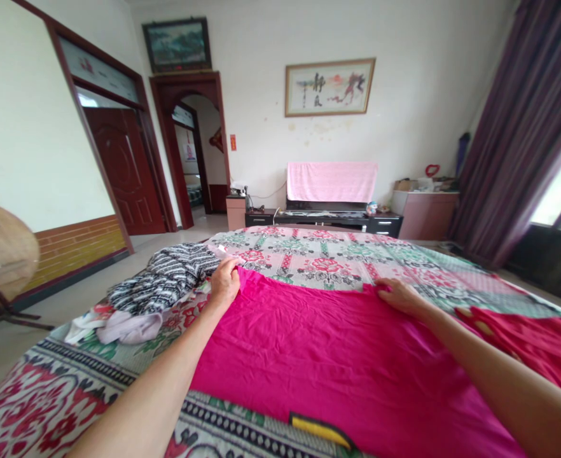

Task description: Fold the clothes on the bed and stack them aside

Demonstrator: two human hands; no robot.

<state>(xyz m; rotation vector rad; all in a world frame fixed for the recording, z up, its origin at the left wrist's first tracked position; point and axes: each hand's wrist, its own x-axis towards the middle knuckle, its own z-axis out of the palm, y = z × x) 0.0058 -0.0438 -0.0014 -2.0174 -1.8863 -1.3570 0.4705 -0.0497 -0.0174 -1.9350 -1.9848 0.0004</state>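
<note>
Cloth (304,343): probably light, limp, slippery; best gripped along its far edge.
Left hand (225,281): pinching its far-left corner.
Right hand (399,296): fingers closed on that edge.

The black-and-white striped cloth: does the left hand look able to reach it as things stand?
Probably yes: the left hand is just beside the striped cloth, with nothing clearly between, though it holds the bright pink fabric and may need to release it.
</note>
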